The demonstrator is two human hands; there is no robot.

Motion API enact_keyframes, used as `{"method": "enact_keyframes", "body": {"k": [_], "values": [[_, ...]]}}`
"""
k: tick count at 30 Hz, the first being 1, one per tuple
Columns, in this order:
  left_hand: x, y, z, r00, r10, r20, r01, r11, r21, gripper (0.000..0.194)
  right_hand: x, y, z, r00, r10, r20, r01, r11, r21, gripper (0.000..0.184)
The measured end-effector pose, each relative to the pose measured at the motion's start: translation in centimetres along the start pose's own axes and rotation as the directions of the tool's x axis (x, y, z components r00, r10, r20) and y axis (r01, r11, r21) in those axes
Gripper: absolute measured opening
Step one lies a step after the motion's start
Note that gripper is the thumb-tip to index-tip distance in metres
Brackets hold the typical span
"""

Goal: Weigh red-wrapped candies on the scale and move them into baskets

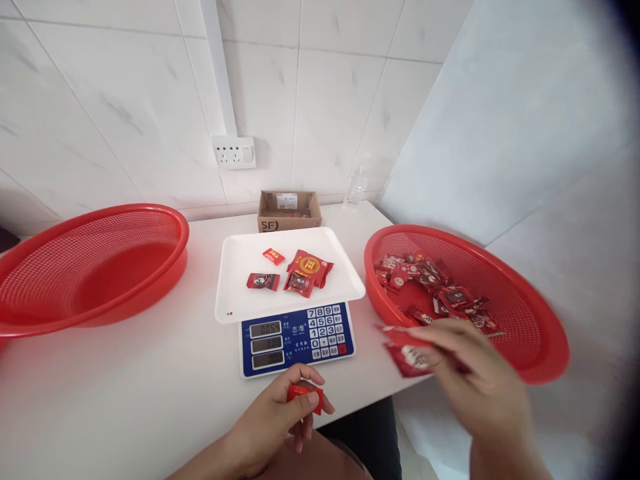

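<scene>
My left hand (280, 417) is at the near table edge, its fingers closed round a small red packet (304, 393). My right hand (475, 380) hovers by the front rim of the right red basket (540, 347), blurred, pinching red snack packets (407, 353). That basket holds several red wrapped snacks (433, 287). Between the baskets stands a blue-faced scale (297, 340) with a white weighing tray (240, 280) on top. Several red packets lie on the tray, the largest one (311, 267) near its middle.
A large red mesh basket (90, 267) sits at the left on the white table (125, 393). A small open cardboard box (289, 210) and a clear plastic bottle (356, 187) stand against the tiled back wall. A wall socket (233, 152) is above.
</scene>
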State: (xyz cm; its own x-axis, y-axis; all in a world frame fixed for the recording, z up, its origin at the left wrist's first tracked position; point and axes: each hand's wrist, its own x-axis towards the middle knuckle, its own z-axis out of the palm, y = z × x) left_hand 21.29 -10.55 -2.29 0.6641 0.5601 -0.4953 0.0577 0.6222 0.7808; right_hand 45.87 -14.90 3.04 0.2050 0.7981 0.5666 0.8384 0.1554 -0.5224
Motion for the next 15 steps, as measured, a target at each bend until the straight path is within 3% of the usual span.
{"method": "enact_keyframes", "body": {"k": [2,4,10,15], "values": [[0.0,-0.1,-0.1,1.0,0.007,0.016,-0.007,0.999,0.037,0.027,1.2,1.3,-1.5,0.968,0.101,-0.232,-0.146,0.971,-0.187,0.022],[0.0,-0.1,-0.1,1.0,0.011,0.027,-0.013,0.997,0.072,0.021,2.4,2.5,-2.3,0.929,0.147,-0.34,-0.254,0.922,-0.293,0.027],[0.1,-0.5,-0.1,0.998,-0.035,0.042,0.031,0.995,0.097,0.022,3.6,6.0,-2.2,0.936,0.241,-0.258,-0.321,0.884,-0.34,0.032],[-0.2,0.2,-0.8,0.993,0.111,-0.033,-0.105,0.982,0.159,0.017,2.8,6.7,-1.6,0.925,0.294,-0.243,-0.359,0.884,-0.3,0.036]]}}
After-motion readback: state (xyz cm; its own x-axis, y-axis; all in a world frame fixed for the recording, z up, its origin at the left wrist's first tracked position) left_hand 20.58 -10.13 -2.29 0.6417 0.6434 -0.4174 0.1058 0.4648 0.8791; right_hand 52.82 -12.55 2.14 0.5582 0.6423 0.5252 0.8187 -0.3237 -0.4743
